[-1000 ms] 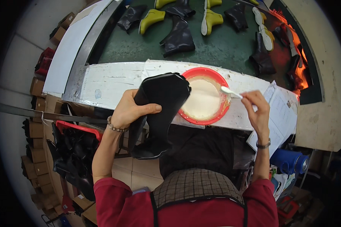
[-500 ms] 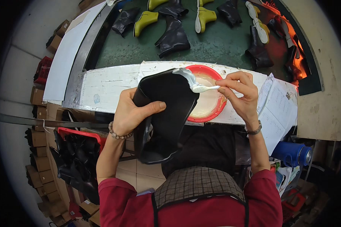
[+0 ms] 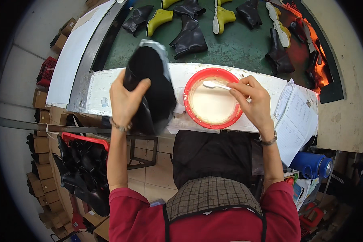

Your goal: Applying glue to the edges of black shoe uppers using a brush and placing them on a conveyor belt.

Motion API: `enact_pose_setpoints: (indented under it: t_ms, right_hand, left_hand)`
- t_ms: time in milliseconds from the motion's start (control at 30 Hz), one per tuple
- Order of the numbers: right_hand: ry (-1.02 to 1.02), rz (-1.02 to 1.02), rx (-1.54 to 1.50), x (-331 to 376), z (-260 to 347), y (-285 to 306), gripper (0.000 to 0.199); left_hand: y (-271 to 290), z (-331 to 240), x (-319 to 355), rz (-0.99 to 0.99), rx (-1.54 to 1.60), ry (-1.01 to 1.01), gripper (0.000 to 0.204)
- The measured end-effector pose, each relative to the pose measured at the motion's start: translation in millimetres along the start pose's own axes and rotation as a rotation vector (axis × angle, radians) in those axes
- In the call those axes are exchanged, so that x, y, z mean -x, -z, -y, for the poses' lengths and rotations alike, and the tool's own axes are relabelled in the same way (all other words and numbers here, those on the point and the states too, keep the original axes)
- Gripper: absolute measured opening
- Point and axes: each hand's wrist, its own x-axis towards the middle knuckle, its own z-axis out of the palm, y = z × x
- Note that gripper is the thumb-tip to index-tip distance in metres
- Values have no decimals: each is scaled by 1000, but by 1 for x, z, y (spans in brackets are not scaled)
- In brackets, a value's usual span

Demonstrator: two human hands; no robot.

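The left hand (image 3: 126,99) is clamped on a black boot upper (image 3: 160,88) extending to its right; the right hand (image 3: 252,99) pinches a white brush (image 3: 214,84) above the red bowl (image 3: 192,116) at its left.

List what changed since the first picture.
The left hand moved the black boot piece forward-left, away from the red bowl; the piece's far edge now has white coating. The right hand brought the white brush leftward over the bowl. Both grips held; the bowl stayed.
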Motion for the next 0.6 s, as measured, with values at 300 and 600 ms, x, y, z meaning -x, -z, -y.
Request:
enact_pose_setpoints:
  t_ms: [300,600]
  right_hand:
    - [131,272,676,9,-14,5,4]
    - [-154,135,402,23,-13,42,15]
  left_hand:
    - [30,154,-2,110,-445,47,126]
    - [32,134,35,169,-566,-176,111]
